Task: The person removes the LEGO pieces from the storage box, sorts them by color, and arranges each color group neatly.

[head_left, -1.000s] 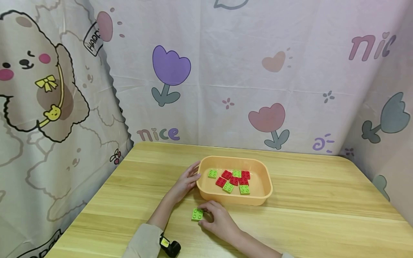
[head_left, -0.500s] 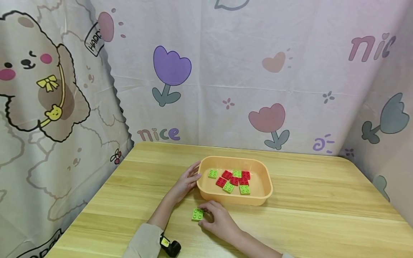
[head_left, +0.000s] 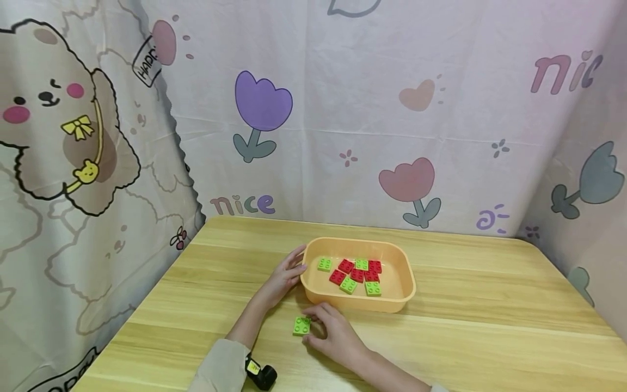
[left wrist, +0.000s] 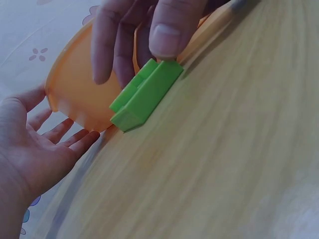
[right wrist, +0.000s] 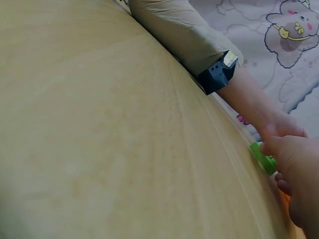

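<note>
A green toy building brick (head_left: 301, 326) with studs on top lies on the table in front of the tray. My right hand (head_left: 338, 335) has its thumb and a finger curled at the brick's right side, pinching it. In the left wrist view the right thumb (left wrist: 164, 37) is against the end of the green brick (left wrist: 147, 94). My left hand (head_left: 284, 276) rests with extended fingers against the left end of the orange tray (head_left: 404, 272). That contact with the tray's outer wall (left wrist: 75, 89) also shows in the left wrist view.
Several red bricks (head_left: 337, 277) and green bricks (head_left: 373, 288) lie loose inside the tray. A black wrist device (head_left: 262, 375) sits at the left sleeve (head_left: 220, 366). A printed curtain (head_left: 343, 109) hangs behind the wooden table (head_left: 480, 305).
The head view has shifted slightly, so everything appears a little further right. Both hands, the green brick and the tray keep their places relative to one another.
</note>
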The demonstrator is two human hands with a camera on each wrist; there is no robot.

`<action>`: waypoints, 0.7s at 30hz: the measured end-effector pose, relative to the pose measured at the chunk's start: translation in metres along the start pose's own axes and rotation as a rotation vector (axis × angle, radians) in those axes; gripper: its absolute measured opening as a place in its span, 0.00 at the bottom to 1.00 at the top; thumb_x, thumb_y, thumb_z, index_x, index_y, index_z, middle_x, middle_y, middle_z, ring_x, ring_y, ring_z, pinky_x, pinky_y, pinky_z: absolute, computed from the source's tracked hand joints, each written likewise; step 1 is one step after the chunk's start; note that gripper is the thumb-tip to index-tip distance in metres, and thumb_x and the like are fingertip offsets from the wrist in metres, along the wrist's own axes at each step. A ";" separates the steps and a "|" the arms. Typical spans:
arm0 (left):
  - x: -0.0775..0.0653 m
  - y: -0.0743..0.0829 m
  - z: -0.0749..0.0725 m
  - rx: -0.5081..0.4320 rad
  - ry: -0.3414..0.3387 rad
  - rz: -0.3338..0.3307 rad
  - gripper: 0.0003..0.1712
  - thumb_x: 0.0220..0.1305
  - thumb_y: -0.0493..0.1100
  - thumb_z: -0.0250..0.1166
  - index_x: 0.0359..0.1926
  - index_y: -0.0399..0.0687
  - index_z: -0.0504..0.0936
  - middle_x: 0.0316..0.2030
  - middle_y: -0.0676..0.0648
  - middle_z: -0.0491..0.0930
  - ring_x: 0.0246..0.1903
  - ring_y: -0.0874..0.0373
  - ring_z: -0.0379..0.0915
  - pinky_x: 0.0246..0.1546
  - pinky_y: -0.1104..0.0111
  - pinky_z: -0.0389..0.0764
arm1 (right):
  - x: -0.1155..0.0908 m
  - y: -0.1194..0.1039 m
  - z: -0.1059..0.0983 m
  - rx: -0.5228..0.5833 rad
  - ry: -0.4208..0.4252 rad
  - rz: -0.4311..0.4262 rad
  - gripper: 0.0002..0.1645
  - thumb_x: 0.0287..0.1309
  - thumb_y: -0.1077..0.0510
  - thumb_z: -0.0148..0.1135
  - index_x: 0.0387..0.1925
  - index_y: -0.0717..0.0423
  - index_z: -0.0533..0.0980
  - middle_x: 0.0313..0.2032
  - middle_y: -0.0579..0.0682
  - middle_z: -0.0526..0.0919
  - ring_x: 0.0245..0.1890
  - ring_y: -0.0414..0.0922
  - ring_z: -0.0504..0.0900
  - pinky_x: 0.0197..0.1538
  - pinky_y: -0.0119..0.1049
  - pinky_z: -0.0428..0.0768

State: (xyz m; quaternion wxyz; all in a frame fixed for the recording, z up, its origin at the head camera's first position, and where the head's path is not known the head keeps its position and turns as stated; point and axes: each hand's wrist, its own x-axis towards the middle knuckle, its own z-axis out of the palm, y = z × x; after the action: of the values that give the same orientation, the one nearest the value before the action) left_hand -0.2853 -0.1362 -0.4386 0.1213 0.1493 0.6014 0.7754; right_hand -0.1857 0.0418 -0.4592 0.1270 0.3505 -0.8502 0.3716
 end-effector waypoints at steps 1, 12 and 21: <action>0.000 0.000 0.000 0.003 0.000 0.000 0.33 0.67 0.34 0.50 0.70 0.42 0.49 0.67 0.33 0.47 0.63 0.41 0.50 0.58 0.58 0.63 | 0.000 -0.001 0.000 -0.021 0.007 0.002 0.25 0.46 0.56 0.70 0.48 0.52 0.75 0.43 0.42 0.75 0.44 0.39 0.73 0.47 0.34 0.75; 0.001 -0.001 -0.001 0.010 0.002 -0.002 0.33 0.67 0.33 0.50 0.70 0.42 0.50 0.67 0.33 0.48 0.63 0.41 0.51 0.58 0.58 0.64 | 0.003 -0.015 -0.017 -0.009 0.014 -0.009 0.21 0.49 0.58 0.68 0.47 0.54 0.76 0.45 0.40 0.75 0.47 0.40 0.73 0.49 0.34 0.76; 0.000 -0.001 0.000 0.008 -0.003 -0.005 0.33 0.67 0.34 0.50 0.70 0.43 0.50 0.67 0.34 0.48 0.63 0.40 0.51 0.59 0.55 0.61 | 0.021 -0.024 -0.046 0.061 0.040 -0.033 0.19 0.49 0.61 0.68 0.46 0.57 0.77 0.42 0.46 0.77 0.42 0.45 0.76 0.45 0.37 0.78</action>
State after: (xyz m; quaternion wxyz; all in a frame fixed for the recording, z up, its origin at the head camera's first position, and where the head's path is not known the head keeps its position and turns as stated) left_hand -0.2855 -0.1360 -0.4400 0.1239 0.1495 0.6046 0.7725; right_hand -0.1865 0.0532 -0.4041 0.1394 0.3606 -0.8299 0.4023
